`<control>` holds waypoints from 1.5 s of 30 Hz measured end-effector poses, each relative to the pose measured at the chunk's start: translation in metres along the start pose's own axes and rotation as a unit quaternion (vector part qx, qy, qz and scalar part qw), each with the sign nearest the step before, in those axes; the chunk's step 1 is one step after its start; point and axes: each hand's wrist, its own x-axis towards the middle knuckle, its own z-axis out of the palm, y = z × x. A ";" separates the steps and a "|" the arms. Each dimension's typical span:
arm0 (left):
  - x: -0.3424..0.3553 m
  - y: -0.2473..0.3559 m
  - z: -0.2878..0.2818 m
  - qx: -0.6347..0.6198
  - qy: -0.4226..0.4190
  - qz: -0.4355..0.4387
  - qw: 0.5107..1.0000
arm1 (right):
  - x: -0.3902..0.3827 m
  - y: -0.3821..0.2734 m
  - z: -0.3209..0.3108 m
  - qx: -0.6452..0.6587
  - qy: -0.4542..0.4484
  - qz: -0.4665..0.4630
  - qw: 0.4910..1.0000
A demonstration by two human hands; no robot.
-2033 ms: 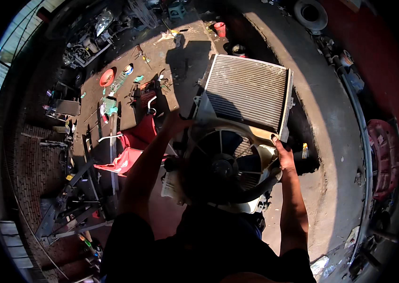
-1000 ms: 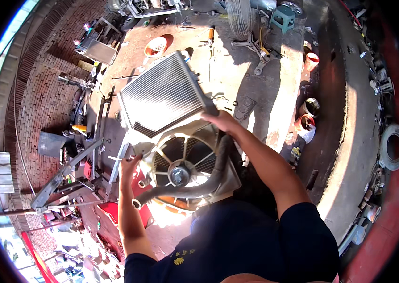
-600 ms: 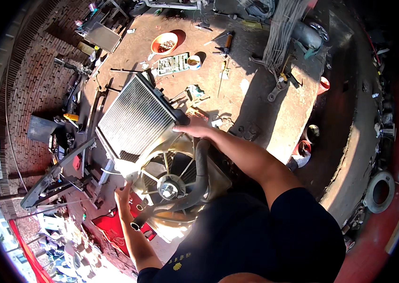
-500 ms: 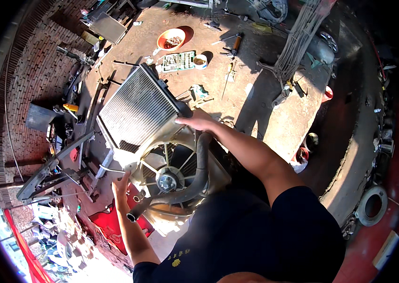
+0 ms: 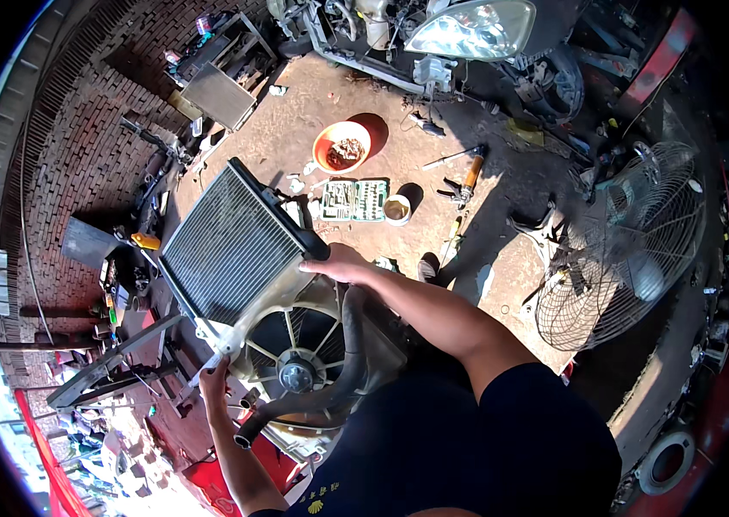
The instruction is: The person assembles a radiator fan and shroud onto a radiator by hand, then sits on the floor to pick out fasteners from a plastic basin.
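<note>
A car radiator [image 5: 231, 241] with finned metal core is held up in front of me, tilted. On its near side sits a pale fan shroud with a spoked cooling fan [image 5: 295, 376]. My right hand [image 5: 340, 263] grips the dark end tank at the radiator's right corner. At the lower left corner, my left hand [image 5: 214, 379] is closed on the assembly's edge; its fingers are partly hidden. A bent grey rubber hose [image 5: 352, 345] runs across the shroud, its open end close to my left forearm.
On the concrete floor lie an orange bowl [image 5: 323, 153], an open green socket set [image 5: 370, 200], a small white tub [image 5: 397, 209] and a grease gun [image 5: 471, 177]. A car front with a headlight [image 5: 476, 33] stands ahead. A wire-caged fan [image 5: 614, 284] is at right, metal beams [image 5: 115, 362] at left.
My view has tilted upward, bringing the car front and headlight in at the top. The wire-caged fan now shows more fully. Both hands keep their hold on the radiator assembly.
</note>
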 end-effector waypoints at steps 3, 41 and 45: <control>0.014 0.034 0.003 0.009 -0.007 -0.031 0.999 | 0.061 -0.028 -0.052 0.015 -0.227 0.118 0.967; 0.740 0.554 0.092 0.043 -0.104 0.057 0.992 | 0.782 -0.095 -0.052 0.099 -0.059 0.197 0.974; 0.793 0.596 0.079 0.010 -0.096 0.061 0.993 | 0.829 -0.143 -0.077 0.104 -0.048 0.174 0.978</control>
